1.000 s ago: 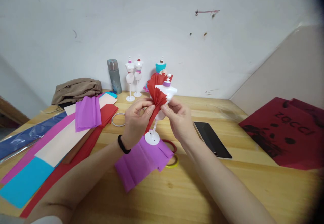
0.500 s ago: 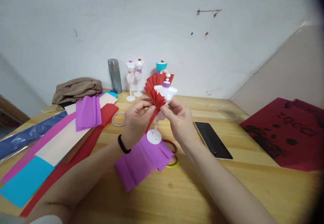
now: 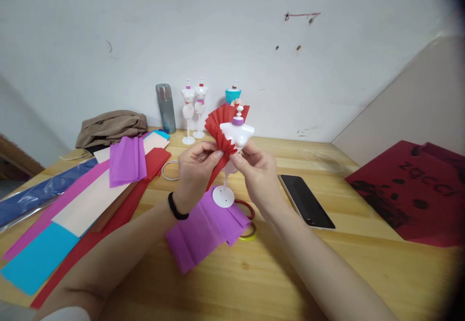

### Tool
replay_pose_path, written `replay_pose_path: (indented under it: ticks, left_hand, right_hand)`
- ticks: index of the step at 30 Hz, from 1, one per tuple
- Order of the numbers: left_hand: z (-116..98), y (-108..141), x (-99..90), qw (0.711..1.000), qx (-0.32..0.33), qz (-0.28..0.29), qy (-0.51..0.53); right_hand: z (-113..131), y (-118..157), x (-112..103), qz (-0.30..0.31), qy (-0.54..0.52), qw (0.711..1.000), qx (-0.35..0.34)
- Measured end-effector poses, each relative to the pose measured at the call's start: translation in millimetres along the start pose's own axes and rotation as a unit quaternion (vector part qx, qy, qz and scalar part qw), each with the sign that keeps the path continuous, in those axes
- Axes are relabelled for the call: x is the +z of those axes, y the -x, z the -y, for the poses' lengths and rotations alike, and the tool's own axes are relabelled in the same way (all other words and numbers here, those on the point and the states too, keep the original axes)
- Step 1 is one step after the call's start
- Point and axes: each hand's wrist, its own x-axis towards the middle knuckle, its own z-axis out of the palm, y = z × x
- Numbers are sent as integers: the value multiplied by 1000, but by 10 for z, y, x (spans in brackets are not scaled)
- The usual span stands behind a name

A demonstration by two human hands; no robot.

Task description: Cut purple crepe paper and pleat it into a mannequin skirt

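A small white mannequin (image 3: 238, 134) with a purple neck band is held up between both hands, its round base over purple paper (image 3: 198, 238). Pleated red paper (image 3: 221, 122) fans out at the mannequin's left side and gathers at its waist. My left hand (image 3: 198, 168), with a black band on the wrist, pinches the gathered red paper between thumb and fingers. Around the waist from the right comes my right hand (image 3: 258, 171), its thumb pressing the paper's edge against the mannequin and its other fingers partly hidden behind.
Coloured papers (image 3: 90, 205) and brown cloth (image 3: 112, 127) lie left. Further mannequins (image 3: 188, 110) and a flask (image 3: 166, 108) stand near the wall. Tape rolls (image 3: 249, 231) lie below my hands, a phone (image 3: 306, 200) and red bag (image 3: 414, 190) to the right.
The mannequin's base has shifted slightly right and its top slightly left. The gathered red paper has moved a little left with my left thumb. Both hands keep their hold.
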Motion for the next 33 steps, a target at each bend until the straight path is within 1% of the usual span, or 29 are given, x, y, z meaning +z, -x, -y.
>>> replay_pose_path:
  ticks: [3, 8, 16, 19, 22, 28, 33]
  left_hand:
    - [-12, -3, 8, 999, -3, 2, 32]
    - [4, -22, -4, 996, -36, 24, 75]
    - [11, -33, -18, 995, -33, 29, 92]
    - [-15, -23, -20, 997, -32, 28, 69]
    - [-61, 12, -6, 999, -16, 25, 40]
    - [-120, 110, 26, 997, 58, 6, -52]
    - [-144, 129, -11, 985, 94, 28, -141]
  right_hand:
    - [9, 3, -2, 1, 5, 1000, -1]
    - [41, 1, -4, 4, -9, 1000, -12]
    - [61, 15, 9, 11, -5, 1000, -9]
    - [82, 23, 14, 15, -4, 1000, -6]
    - [112, 36, 26, 18, -2, 1000, -2]
    - [111, 46, 42, 15, 6, 1000, -2]
    - [97, 21, 15, 18, 14, 1000, -4]
